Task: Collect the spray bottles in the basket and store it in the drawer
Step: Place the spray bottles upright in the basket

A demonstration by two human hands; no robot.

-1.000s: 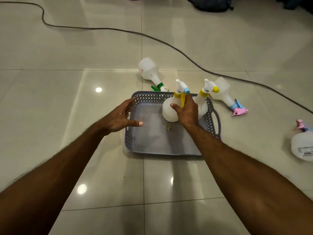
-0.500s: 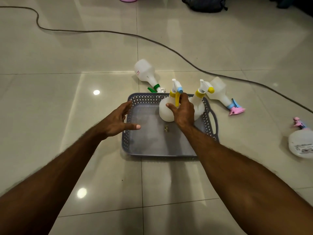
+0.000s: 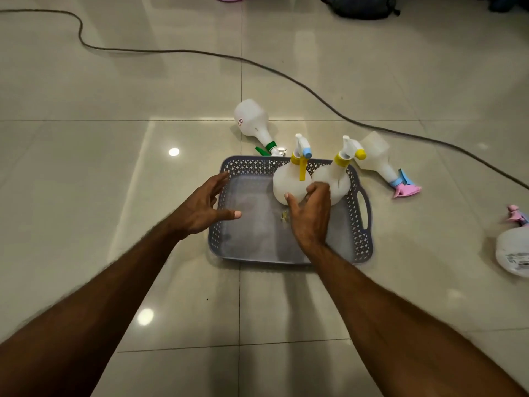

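Two spray bottles (image 3: 289,184) stand upright at the basket's (image 3: 359,239) two o'clock corner. Right hand (image 3: 310,216), grip loosely spread, touches the nearer one's base; left hand (image 3: 204,209) hovers splayed at nine o'clock.

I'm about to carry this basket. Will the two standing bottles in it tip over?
Probably, if jolted. Both bottles stand tall, heads rising well above the basket's low wall. They look empty, so likely light. The bare basket floor leaves room to slide.
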